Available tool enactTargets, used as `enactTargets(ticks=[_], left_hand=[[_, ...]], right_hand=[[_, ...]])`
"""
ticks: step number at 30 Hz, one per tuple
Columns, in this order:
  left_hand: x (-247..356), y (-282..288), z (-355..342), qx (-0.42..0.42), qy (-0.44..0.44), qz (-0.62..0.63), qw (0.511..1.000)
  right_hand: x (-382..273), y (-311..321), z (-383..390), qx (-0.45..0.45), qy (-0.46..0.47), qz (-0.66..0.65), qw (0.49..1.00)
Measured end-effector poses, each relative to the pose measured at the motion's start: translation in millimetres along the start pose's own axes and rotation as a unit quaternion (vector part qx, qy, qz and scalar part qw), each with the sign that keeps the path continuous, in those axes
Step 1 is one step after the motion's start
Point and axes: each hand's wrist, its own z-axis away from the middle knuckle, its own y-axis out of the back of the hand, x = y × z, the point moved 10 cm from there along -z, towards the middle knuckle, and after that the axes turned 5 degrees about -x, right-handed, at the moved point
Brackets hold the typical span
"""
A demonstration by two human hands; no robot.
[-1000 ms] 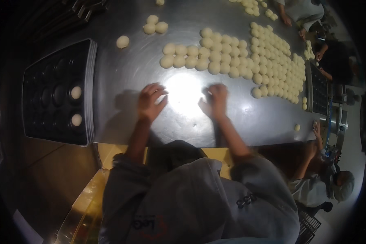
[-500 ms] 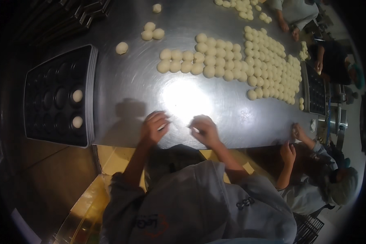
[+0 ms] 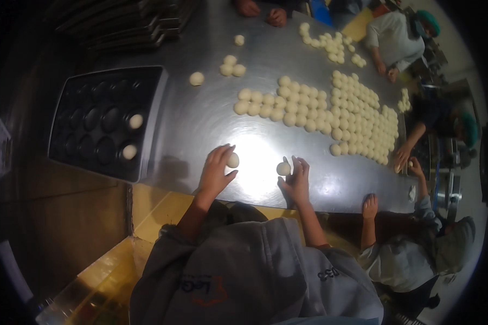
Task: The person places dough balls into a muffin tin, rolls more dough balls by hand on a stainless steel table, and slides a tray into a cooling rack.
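My left hand (image 3: 217, 170) is spread at the side of a smooth, pale dough ball (image 3: 233, 160), thumb apart from the fingers. To the right, my right hand (image 3: 298, 181) also has its thumb and fingers apart, beside a second dough ball (image 3: 283, 169). Both balls show between my hands on the shiny steel table (image 3: 200, 124); whether the fingertips touch them is hard to make out. At the left, a dark baking tray (image 3: 95, 117) with round hollows holds two dough balls (image 3: 135, 121) in its right-hand column.
Beyond my hands lie rows of dough balls (image 3: 309, 108), with a small cluster (image 3: 231, 66) and a single ball (image 3: 197, 79) farther left. Smaller dough pieces (image 3: 331, 44) lie at the far side. Co-workers stand along the far and right edges; one hand (image 3: 370, 206) rests near the front edge.
My hands have gone from cupped over the dough to spread, and two dough balls now show beside them. The whole view has shifted, bringing another person's hands in at the far edge.
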Motion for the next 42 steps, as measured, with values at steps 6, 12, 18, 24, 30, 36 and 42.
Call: enactTargets(ticks=[6,12,18,24,30,36,42], left_hand=[[-35.0,-43.9,-40.8,-0.233,0.035,0.012,0.972],[-36.2,100.3,-14.5,-0.17,0.02,0.215,0.962],[-144.8,349.4,74.0,0.219,0.157,0.026,0.963],[-225.5,363.6,65.7,0.202,0.187,-0.07,0.959],[-276.4,323.9,61.7,0.126,0.251,-0.036,0.959],[-239.9,339.8,57.1,0.184,0.097,-0.077,0.975],[-239.4,334.2,59.2,0.192,0.127,-0.046,0.972]], right_hand=[[-1.2,-27.6,-51.8,-0.235,0.039,0.083,0.968],[-17.4,-57.5,-59.9,-0.376,-0.083,-0.098,0.918],[-243.7,-136.9,-144.9,-0.303,0.13,-0.154,0.931],[-389.4,-285.1,-264.9,-0.218,0.258,0.092,0.937],[-368.2,-362.8,-294.4,-0.22,0.176,0.237,0.93],[-306.9,-212.2,-210.6,0.011,0.141,0.093,0.986],[-155.0,-130.3,-203.4,0.083,0.045,0.28,0.955]])
